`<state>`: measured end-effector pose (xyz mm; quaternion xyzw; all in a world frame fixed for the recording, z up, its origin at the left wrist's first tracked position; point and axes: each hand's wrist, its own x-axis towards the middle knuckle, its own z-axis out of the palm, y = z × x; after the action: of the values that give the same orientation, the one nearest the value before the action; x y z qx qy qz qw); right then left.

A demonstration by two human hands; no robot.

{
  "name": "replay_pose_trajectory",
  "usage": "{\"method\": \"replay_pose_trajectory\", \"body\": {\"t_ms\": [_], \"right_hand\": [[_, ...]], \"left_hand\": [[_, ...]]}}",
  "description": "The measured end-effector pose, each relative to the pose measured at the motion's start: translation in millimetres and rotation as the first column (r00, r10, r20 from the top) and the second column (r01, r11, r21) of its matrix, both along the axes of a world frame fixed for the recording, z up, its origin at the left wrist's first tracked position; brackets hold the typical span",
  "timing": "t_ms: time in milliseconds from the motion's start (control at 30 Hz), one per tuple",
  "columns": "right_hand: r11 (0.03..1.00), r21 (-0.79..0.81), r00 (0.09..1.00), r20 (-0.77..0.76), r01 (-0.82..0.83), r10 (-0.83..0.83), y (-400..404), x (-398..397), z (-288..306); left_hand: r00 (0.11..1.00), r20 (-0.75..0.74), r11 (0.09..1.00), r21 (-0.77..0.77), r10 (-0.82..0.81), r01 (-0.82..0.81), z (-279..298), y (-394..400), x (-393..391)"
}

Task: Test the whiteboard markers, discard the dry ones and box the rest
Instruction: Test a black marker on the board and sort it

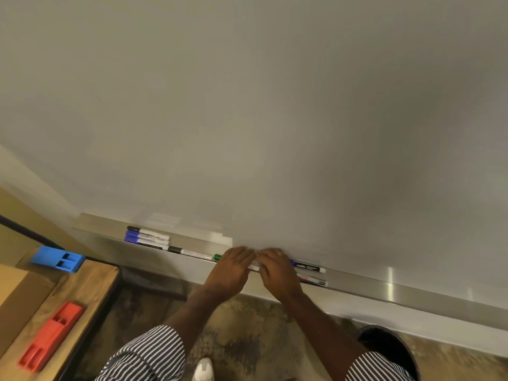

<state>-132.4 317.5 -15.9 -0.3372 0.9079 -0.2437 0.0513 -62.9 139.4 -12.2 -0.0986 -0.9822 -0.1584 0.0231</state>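
A blank whiteboard (275, 119) fills the view, with a metal marker tray (398, 291) along its bottom edge. My left hand (231, 270) and my right hand (277, 273) meet over the tray and together hold a white marker (254, 266), fingers curled round it; most of it is hidden. A green-capped marker (217, 257) lies just left of my left hand. Three markers with blue and black caps (147, 237) lie stacked at the tray's left end, and a black marker (189, 252) lies beside them. Two more markers (310, 273) lie right of my right hand.
A wooden table (90, 287) stands at the lower left with a cardboard box (19, 301), a blue holder (59, 258) and a red holder (50, 336) on it. A dark round bin (384, 339) sits on the floor at the lower right.
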Motion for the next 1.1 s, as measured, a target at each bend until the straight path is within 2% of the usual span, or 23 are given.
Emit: {"method": "replay_pose_trajectory", "body": {"t_ms": [133,333,533,700,800,900,1000,1100], "right_hand": [[0.997,-0.059,0.997,-0.067,0.045,-0.049,65.9,-1.2,-8.5],[0.990,0.029,0.989,-0.053,0.139,-0.137,135.3,-2.0,-25.1],[0.984,0.025,0.984,-0.032,0.177,-0.177,153.4,-9.4,-28.0],[0.987,-0.072,0.990,0.021,0.140,-0.139,162.9,-23.6,-26.6],[0.970,-0.211,0.989,0.107,0.121,-0.100,170.9,-29.8,-19.0],[0.924,-0.324,0.949,0.296,0.203,-0.105,176.7,-30.3,0.6],[0.882,-0.394,0.881,0.471,0.258,-0.047,180.4,-30.2,23.8],[0.864,-0.421,0.823,0.568,0.276,0.013,179.7,-24.4,47.6]], "left_hand": [[0.998,-0.028,0.998,0.033,-0.054,0.055,2.3,61.2,-4.5],[0.998,-0.021,0.996,-0.072,-0.060,0.058,-7.1,115.0,-11.8],[1.000,0.004,0.994,-0.111,-0.006,0.007,-7.9,140.2,-16.9],[0.999,0.019,0.998,-0.054,0.041,-0.040,-3.7,149.5,-29.3],[0.994,0.004,0.994,0.034,0.105,-0.105,7.7,153.5,-32.1],[0.978,0.013,0.955,0.214,0.208,-0.206,17.8,154.4,-27.8],[0.952,0.106,0.839,0.452,0.287,-0.303,27.5,151.1,-14.7],[0.923,0.203,0.688,0.618,0.328,-0.381,42.2,148.9,3.2]]}}
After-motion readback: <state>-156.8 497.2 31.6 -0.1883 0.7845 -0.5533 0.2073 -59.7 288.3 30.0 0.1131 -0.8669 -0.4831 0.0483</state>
